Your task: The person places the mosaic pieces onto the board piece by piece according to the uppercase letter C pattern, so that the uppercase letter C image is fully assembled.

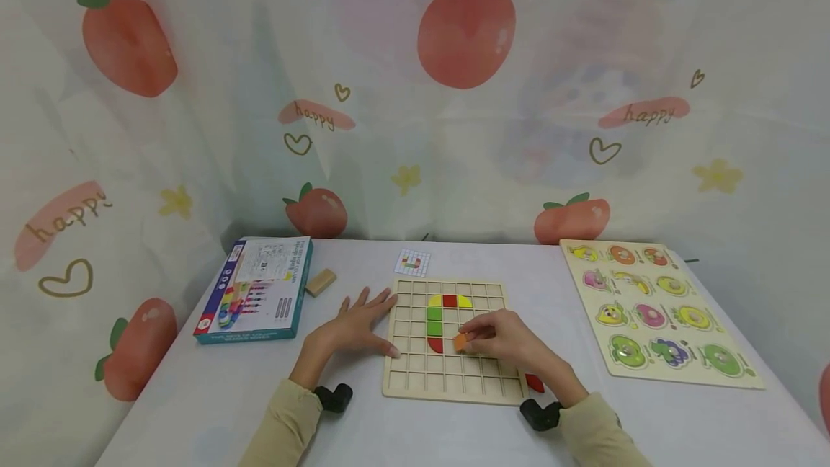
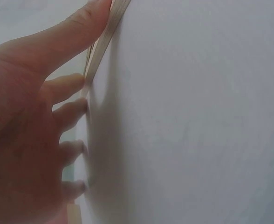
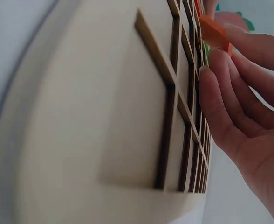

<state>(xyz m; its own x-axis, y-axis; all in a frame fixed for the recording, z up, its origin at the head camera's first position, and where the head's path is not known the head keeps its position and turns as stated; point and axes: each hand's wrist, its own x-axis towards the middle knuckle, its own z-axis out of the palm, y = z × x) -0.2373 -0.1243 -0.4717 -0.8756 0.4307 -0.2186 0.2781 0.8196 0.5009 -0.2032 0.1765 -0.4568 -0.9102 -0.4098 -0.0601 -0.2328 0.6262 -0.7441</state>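
Observation:
A wooden grid board lies on the white table, with red, yellow and green pieces set in some cells. Pinched between thumb and fingers of my right hand is an orange block, held over the board beside the red quarter-round piece. In the right wrist view the orange block is tilted at the fingertips. My left hand has its fingers spread at the board's left edge. Its thumb touches that edge in the left wrist view.
A boxed set lies at the left, with a small wooden block beside it. Behind the board is a small pattern card. A fruit puzzle board lies at the right. One red piece sits by the board's right edge.

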